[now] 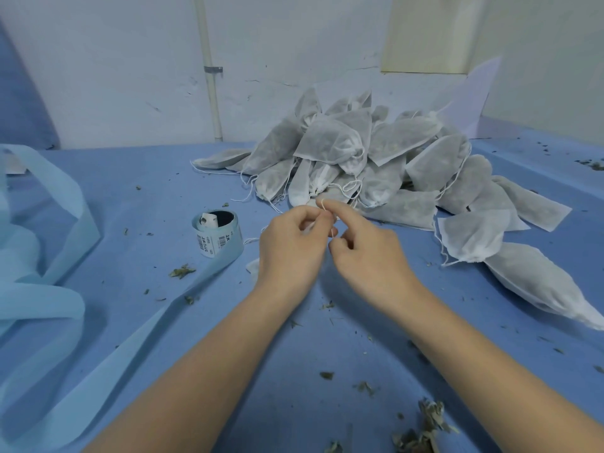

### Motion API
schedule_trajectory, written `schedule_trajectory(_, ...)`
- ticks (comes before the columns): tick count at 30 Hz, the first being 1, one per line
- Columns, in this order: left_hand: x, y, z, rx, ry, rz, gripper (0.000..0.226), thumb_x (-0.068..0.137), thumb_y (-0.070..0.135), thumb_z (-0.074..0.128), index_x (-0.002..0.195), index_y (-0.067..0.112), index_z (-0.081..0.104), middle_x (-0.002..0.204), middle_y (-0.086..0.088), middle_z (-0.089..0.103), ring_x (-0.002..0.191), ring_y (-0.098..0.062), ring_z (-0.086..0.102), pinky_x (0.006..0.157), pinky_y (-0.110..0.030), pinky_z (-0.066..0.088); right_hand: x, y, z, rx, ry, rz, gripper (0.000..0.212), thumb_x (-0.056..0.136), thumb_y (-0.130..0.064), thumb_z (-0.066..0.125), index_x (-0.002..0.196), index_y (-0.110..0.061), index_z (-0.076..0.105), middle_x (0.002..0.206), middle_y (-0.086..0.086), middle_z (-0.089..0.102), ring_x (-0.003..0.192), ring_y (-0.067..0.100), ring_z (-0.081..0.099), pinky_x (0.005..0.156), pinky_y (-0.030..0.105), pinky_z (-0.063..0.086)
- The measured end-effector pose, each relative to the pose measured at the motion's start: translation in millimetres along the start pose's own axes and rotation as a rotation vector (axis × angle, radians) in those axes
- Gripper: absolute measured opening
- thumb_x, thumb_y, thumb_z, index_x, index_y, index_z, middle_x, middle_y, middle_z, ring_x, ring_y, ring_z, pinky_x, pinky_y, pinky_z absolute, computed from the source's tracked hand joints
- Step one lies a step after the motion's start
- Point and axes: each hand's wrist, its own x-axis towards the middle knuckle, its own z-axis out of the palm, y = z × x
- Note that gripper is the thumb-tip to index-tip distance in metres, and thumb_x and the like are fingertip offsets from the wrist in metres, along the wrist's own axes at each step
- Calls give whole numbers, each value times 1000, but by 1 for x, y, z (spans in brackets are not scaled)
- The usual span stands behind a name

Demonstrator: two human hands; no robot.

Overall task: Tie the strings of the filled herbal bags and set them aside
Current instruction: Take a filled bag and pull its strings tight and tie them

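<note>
A pile of several white mesh herbal bags point(376, 152) filled with grey-green herbs lies at the back centre and right of the blue table. In front of the pile, my left hand point(291, 246) and my right hand point(362, 246) meet, each pinching a thin white string point(322, 204) that loops over my right forefinger. The bag these strings belong to is mostly hidden under my hands; a white corner point(252, 266) shows beside my left wrist. More filled bags point(474, 237) lie to the right of my hands.
A roll of pale blue tape point(217, 233) with barcode labels stands left of my hands, its loose band trailing toward the front left. Pale blue fabric strips point(39, 256) lie at the left edge. Dry herb crumbs point(421, 429) are scattered over the blue table point(147, 197).
</note>
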Motion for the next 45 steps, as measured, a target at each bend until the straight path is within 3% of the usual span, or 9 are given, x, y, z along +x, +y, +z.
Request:
schedule_trajectory(7, 3, -5, -1, -60, 14, -40, 27, 88, 18, 56, 62, 24, 63, 53, 16, 60, 59, -7, 53, 72, -31, 44, 1, 3, 0, 72, 99, 6, 25, 87, -11, 53, 106, -18, 37, 53, -9, 49, 48, 2, 47, 50, 14, 37)
schedule_trajectory(11, 5, -7, -1, -240, -27, -93, 28, 91, 14, 57, 65, 24, 65, 55, 12, 60, 57, -7, 50, 74, -31, 38, 6, 11, -12, 387, -15, 249, 2, 88, -17, 57, 87, -19, 57, 57, -12, 47, 47, 5, 39, 54, 21, 34)
schedule_trajectory(18, 3, -6, -5, -257, -185, -63, 40, 92, 13, 55, 57, 28, 64, 55, 12, 54, 59, -7, 48, 67, -26, 34, 10, 20, -29, 358, -131, 187, 21, 84, -34, 69, 87, -15, 77, 59, -4, 44, 53, 9, 33, 46, 13, 31)
schedule_trajectory(22, -7, -3, -4, 143, -196, 254, 29, 93, 17, 55, 69, 31, 65, 70, 9, 59, 72, -6, 51, 68, -15, 34, 12, 20, -40, 382, -165, 279, 28, 83, -31, 71, 80, -3, 72, 52, -4, 34, 50, 10, 25, 48, 21, 24)
schedule_trajectory(24, -9, -5, -2, 406, -153, 475, 17, 94, 14, 53, 82, 13, 66, 80, -3, 61, 80, -14, 50, 71, -19, 31, 13, 21, -44, 495, -186, 362, 26, 84, -18, 70, 66, -3, 58, 53, -3, 32, 49, 10, 21, 45, 21, 21)
schedule_trajectory(30, -12, -9, 3, 680, -28, 614, 21, 90, 11, 51, 82, -2, 64, 76, -16, 60, 74, -33, 56, 73, -37, 35, 15, 21, -46, 854, -194, 502, 13, 89, -19, 62, 86, -7, 59, 55, 1, 47, 46, 7, 23, 39, 15, 17)
schedule_trajectory(33, -11, -11, 3, 649, -10, 591, 19, 91, 10, 51, 85, -2, 64, 80, -17, 61, 79, -34, 56, 76, -35, 34, 13, 21, -43, 837, -179, 434, 14, 71, -17, 74, 77, -5, 69, 59, 0, 46, 47, 6, 26, 41, 17, 19)
schedule_trajectory(39, -9, -9, 4, 477, -17, 398, 18, 96, 19, 49, 93, 5, 61, 95, -5, 61, 96, -23, 52, 79, -24, 31, 11, 21, -34, 700, -94, 421, 15, 79, -7, 73, 90, 2, 74, 58, -4, 41, 48, 5, 29, 43, 17, 25)
schedule_trajectory(45, -8, -4, 6, 280, -48, 168, 18, 97, 20, 47, 86, 12, 58, 91, 1, 64, 89, -15, 53, 70, -21, 30, 9, 14, -35, 992, -304, 495, 14, 70, -9, 63, 83, -3, 63, 51, -6, 40, 51, 5, 17, 42, 14, 15)
